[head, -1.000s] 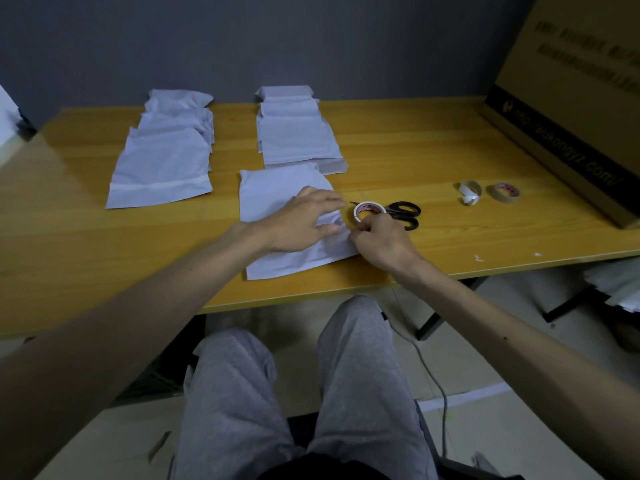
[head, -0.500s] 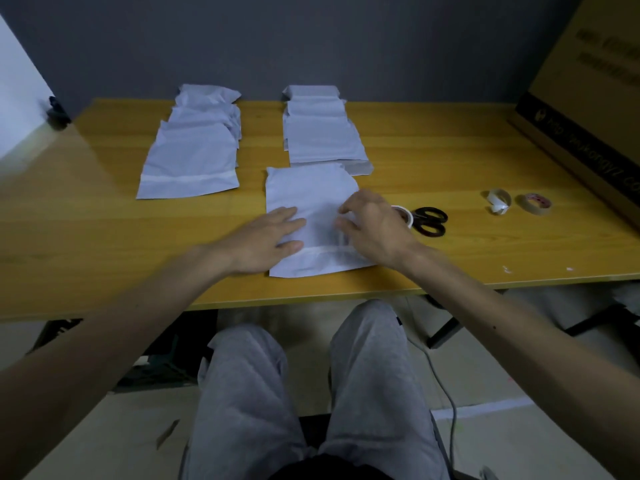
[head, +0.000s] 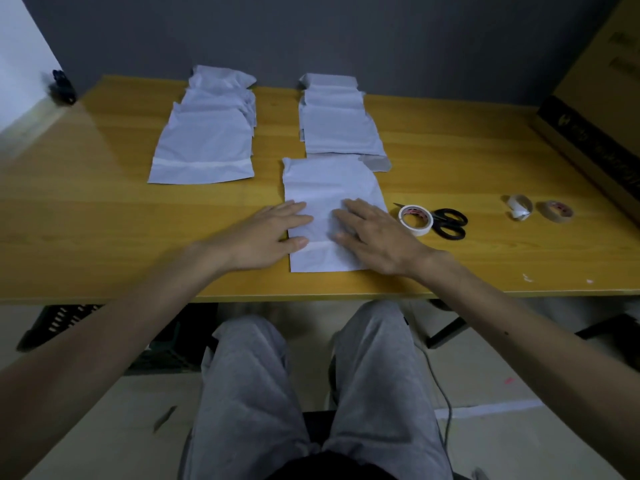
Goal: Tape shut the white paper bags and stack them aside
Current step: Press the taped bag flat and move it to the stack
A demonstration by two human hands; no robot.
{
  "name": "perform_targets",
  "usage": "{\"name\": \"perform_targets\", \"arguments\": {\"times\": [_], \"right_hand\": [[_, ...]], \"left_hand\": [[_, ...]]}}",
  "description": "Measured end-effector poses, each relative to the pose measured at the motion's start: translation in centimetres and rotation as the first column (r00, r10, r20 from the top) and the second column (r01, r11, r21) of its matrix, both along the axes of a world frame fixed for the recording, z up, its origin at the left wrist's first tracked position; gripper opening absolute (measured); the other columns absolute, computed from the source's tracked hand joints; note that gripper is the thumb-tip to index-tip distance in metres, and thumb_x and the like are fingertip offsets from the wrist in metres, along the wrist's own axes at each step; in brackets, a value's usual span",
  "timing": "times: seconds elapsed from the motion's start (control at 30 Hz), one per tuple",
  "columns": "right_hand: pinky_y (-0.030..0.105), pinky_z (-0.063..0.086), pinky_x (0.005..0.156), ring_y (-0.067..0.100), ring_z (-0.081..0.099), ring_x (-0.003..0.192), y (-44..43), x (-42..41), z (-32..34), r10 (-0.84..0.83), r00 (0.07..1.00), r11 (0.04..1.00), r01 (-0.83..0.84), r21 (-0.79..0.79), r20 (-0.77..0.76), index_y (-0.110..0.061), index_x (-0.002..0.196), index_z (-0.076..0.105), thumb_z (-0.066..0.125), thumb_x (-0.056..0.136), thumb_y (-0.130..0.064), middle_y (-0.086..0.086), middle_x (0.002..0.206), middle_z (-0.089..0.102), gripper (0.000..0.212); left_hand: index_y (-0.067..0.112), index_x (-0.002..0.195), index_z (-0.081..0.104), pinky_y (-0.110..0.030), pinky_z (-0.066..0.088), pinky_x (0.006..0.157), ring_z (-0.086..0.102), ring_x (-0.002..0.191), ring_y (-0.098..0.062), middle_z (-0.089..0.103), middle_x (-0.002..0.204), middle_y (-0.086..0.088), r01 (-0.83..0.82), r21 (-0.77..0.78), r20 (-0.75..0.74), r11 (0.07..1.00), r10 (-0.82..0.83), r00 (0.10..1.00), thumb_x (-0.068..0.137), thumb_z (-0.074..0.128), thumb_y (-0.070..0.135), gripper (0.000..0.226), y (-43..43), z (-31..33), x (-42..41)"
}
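The seated person's knees, in grey trousers [head: 249,393], stick out from under the front edge of the tabletop [head: 104,209]. A thin cable [head: 441,386] trails over the floor beside the right leg.

Just in from that front edge, near its middle, a white paper bag [head: 329,181] lies flat, with a paler strip of tape [head: 318,244] across its near end. Both hands rest flat on it and neither grips anything. The left hand [head: 263,237] has straight fingers, its fingertips on the bag's left side and its palm on the wood. The right hand [head: 377,237] lies spread over the bag's right half.

Just right of the bag, a white roll of tape [head: 415,220] sits over the blades of the black-handled scissors [head: 448,223]. Further right, toward the right edge, are two smaller rolls, a whitish one [head: 518,206] and a brown one [head: 556,211], close together.

Two piles of white bags reach back to the far edge. The left pile [head: 204,133] has a taped bag on top. The right pile [head: 341,129] nearly touches the bag under the hands.

A large cardboard box [head: 595,109] stands along the right edge toward the far corner.
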State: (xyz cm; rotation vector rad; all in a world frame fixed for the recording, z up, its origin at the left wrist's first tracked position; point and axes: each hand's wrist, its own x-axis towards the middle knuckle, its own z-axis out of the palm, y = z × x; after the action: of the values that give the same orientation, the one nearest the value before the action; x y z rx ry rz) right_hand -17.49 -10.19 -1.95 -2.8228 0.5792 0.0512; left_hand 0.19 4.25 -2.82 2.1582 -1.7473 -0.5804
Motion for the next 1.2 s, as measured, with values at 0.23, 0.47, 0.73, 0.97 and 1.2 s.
{"name": "perform_targets", "arguments": {"times": [0.23, 0.47, 0.73, 0.97, 1.2], "right_hand": [[0.027, 0.005, 0.119, 0.013, 0.004, 0.147, 3.3, 3.3, -0.3, -0.038, 0.997, 0.973, 0.023, 0.230, 0.062, -0.013, 0.153, 0.012, 0.048, 0.095, -0.050, 0.001, 0.161, 0.008, 0.078], [0.033, 0.003, 0.120, 0.016, -0.002, 0.148, 4.0, 4.3, -0.5, -0.118, 0.992, 0.971, 0.107, 0.213, 0.038, -0.018, 0.154, 0.006, 0.052, 0.091, -0.054, 0.000, 0.161, 0.002, 0.086], [0.037, -0.008, 0.117, 0.018, -0.014, 0.147, 4.4, 5.2, -1.0, -0.193, 0.981, 0.969, 0.192, 0.156, -0.007, -0.021, 0.153, -0.002, 0.048, 0.089, -0.059, 0.002, 0.161, -0.009, 0.090], [0.038, -0.007, 0.118, 0.020, -0.022, 0.145, 4.1, 5.3, -1.0, -0.224, 0.974, 0.963, 0.227, 0.145, -0.037, -0.024, 0.152, -0.006, 0.048, 0.085, -0.067, 0.005, 0.159, -0.018, 0.097], [0.037, -0.010, 0.118, 0.019, -0.023, 0.144, 3.5, 5.7, -0.5, -0.259, 0.954, 0.944, 0.283, 0.167, -0.151, -0.028, 0.152, -0.010, 0.052, 0.081, -0.069, 0.004, 0.159, -0.021, 0.103]], "left_hand": [[0.022, 0.149, 0.030, -0.023, -0.001, 0.116, -0.002, 0.147, -0.007, 0.005, 0.161, 0.005, -0.067, 0.000, -0.038, 0.998, 0.067, 0.997, 0.104, 0.037, 0.027, 0.047, 1.4, 0.2, -0.3], [0.028, 0.152, 0.018, -0.029, -0.007, 0.116, -0.010, 0.147, -0.007, -0.002, 0.161, 0.009, -0.122, 0.056, 0.055, 0.991, 0.119, 0.991, 0.105, 0.029, 0.029, 0.049, 2.1, -0.3, -0.5], [0.034, 0.153, 0.008, -0.035, -0.010, 0.117, -0.015, 0.146, -0.007, -0.011, 0.160, 0.012, -0.163, 0.132, 0.080, 0.978, 0.154, 0.985, 0.106, 0.019, 0.026, 0.049, 1.9, -0.1, -1.1], [0.043, 0.151, -0.001, -0.050, -0.018, 0.114, -0.029, 0.142, -0.013, -0.024, 0.158, 0.004, -0.227, 0.220, 0.199, 0.949, 0.184, 0.963, 0.105, 0.012, 0.038, 0.048, 2.0, -0.1, -1.5], [0.056, 0.145, -0.008, -0.054, -0.022, 0.111, -0.036, 0.139, -0.018, -0.029, 0.156, 0.004, -0.254, 0.271, 0.251, 0.928, 0.187, 0.950, 0.102, 0.009, 0.048, 0.046, 2.2, -0.1, -1.1]]}}
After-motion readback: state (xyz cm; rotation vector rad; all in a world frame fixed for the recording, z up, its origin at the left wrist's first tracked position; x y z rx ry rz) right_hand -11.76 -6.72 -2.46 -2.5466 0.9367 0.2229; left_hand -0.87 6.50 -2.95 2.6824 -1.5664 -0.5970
